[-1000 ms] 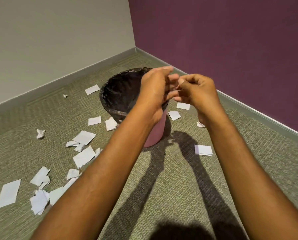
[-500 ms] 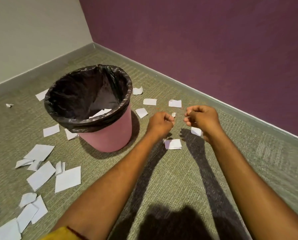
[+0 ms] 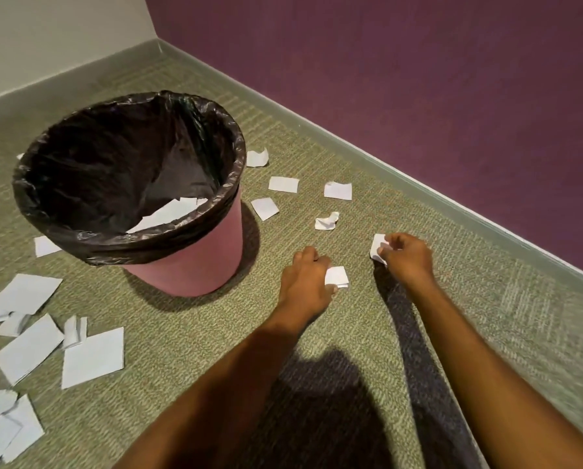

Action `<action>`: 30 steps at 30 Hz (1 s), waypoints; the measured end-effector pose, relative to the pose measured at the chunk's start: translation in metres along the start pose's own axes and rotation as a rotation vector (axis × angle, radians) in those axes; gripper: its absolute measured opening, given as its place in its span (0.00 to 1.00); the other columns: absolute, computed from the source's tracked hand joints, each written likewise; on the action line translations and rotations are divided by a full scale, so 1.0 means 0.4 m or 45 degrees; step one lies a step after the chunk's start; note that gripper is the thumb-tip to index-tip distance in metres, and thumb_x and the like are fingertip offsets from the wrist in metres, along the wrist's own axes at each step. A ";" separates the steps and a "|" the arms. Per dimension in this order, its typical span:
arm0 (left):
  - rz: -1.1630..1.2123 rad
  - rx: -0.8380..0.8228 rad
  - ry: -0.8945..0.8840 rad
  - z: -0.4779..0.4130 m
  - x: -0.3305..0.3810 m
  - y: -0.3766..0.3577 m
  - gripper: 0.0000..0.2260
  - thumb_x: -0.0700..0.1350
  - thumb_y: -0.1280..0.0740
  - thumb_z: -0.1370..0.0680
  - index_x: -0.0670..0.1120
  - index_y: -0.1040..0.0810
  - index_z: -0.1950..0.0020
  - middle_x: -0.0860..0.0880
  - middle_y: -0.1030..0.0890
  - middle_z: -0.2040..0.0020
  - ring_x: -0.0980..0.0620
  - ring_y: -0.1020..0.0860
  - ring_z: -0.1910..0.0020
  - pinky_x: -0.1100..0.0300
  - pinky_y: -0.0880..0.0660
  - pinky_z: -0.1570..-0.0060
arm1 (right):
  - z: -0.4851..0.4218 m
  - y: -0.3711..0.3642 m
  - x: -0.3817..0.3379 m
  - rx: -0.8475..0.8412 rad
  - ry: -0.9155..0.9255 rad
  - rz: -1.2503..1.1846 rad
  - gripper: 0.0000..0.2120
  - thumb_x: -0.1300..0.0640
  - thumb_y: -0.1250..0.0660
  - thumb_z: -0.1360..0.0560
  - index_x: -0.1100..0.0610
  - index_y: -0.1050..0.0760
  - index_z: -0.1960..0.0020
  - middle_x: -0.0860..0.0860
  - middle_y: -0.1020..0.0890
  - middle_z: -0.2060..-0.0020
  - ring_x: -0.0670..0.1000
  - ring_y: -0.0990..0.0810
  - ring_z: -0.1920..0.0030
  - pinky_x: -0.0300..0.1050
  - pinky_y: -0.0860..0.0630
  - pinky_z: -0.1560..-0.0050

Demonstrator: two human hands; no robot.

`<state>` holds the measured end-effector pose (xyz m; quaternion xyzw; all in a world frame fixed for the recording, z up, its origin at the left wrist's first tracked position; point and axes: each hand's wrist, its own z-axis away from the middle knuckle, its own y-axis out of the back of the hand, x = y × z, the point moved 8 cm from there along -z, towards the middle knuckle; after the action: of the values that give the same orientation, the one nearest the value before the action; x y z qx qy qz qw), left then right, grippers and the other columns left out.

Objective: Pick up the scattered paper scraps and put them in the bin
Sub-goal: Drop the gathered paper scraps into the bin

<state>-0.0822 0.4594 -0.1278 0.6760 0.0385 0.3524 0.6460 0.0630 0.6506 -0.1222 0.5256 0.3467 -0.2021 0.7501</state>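
The green carpet (image 3: 367, 333) carries a pink bin (image 3: 188, 265) with a black liner (image 3: 114, 170), some paper already inside. Larger scraps (image 3: 92, 357) lie scattered left of it. The left hand (image 3: 305, 279) curls its fingers onto a folded scrap (image 3: 336, 275) on the carpet; the right hand (image 3: 406, 257) pinches a small scrap (image 3: 378, 247). 5 loose pieces (image 3: 283, 184) lie beyond, 1 crumpled.

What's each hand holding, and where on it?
Left hand pinches a folded paper scrap by its left edge; right hand pinches a second paper scrap by its right edge.
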 end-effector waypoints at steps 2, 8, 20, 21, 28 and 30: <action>0.007 0.013 -0.022 -0.002 -0.003 0.001 0.21 0.57 0.25 0.24 0.52 0.22 0.33 0.48 0.27 0.36 0.44 0.28 0.36 0.45 0.24 0.40 | -0.007 -0.009 -0.006 -0.009 0.038 0.067 0.20 0.59 0.22 0.26 0.57 0.17 0.34 0.56 0.13 0.40 0.58 0.15 0.43 0.52 0.18 0.38; 0.077 0.147 -0.094 -0.002 -0.008 0.028 0.10 0.48 0.37 0.15 0.48 0.19 0.39 0.47 0.23 0.41 0.45 0.25 0.42 0.45 0.21 0.48 | -0.017 -0.046 -0.029 0.000 0.247 0.581 0.29 0.44 0.20 0.27 0.60 0.22 0.35 0.63 0.19 0.40 0.66 0.22 0.38 0.56 0.25 0.40; 0.247 0.580 0.248 -0.127 -0.132 0.206 0.08 0.44 0.34 0.14 0.43 0.17 0.40 0.46 0.22 0.33 0.48 0.25 0.37 0.54 0.22 0.44 | 0.001 -0.054 -0.047 0.217 0.378 0.591 0.17 0.62 0.32 0.20 0.63 0.23 0.32 0.63 0.22 0.40 0.64 0.25 0.40 0.50 0.31 0.52; 0.284 0.572 0.287 -0.148 -0.152 0.207 0.07 0.42 0.34 0.15 0.42 0.18 0.41 0.44 0.26 0.27 0.47 0.26 0.31 0.55 0.23 0.40 | 0.001 -0.058 -0.049 0.216 0.399 0.569 0.15 0.64 0.32 0.21 0.63 0.21 0.34 0.61 0.21 0.42 0.63 0.24 0.42 0.49 0.31 0.51; 0.368 0.329 0.508 -0.271 -0.272 0.121 0.06 0.38 0.34 0.16 0.40 0.21 0.40 0.41 0.51 0.14 0.42 0.31 0.24 0.53 0.31 0.26 | -0.011 -0.082 -0.076 0.104 0.398 0.240 0.05 0.62 0.29 0.19 0.55 0.16 0.46 0.52 0.18 0.51 0.55 0.21 0.51 0.46 0.29 0.56; 0.298 0.343 0.512 -0.283 -0.277 0.107 0.11 0.39 0.33 0.18 0.37 0.22 0.37 0.37 0.33 0.23 0.38 0.28 0.30 0.44 0.29 0.27 | -0.011 -0.101 -0.114 0.044 0.452 0.131 0.04 0.59 0.27 0.20 0.51 0.15 0.46 0.49 0.19 0.49 0.54 0.21 0.47 0.47 0.28 0.51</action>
<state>-0.2421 0.4918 -0.1459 0.6722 0.1342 0.5435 0.4845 0.0039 0.6372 -0.1160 0.5827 0.4429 -0.0734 0.6774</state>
